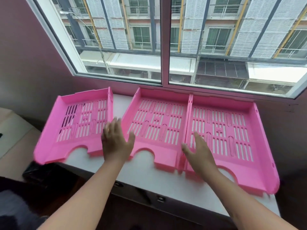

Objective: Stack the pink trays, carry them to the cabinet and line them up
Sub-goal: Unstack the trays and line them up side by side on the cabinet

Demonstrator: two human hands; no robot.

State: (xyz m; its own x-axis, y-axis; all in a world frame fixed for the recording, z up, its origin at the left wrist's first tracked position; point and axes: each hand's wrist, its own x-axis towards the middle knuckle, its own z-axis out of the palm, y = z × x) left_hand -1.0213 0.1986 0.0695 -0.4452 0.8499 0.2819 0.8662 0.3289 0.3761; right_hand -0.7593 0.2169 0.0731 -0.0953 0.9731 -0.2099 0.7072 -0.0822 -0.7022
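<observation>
Three pink slotted trays lie side by side on a white cabinet top (142, 170) under a window. The left tray (69, 141) hangs a little over the cabinet's left end, with a gap to the middle tray (156, 123). The right tray (259, 146) touches the middle one along their shared side walls. My left hand (116, 143) hovers open, fingers spread, over the gap at the middle tray's left wall. My right hand (199, 151) is open over the seam between the middle and right trays. Neither hand grips anything.
The window (164, 40) and its sill run right behind the trays. A purple wall (25, 63) closes the left side. Dark cabinet drawers with small handles (160, 199) are below the top. A beige box (15, 128) stands to the left, lower down.
</observation>
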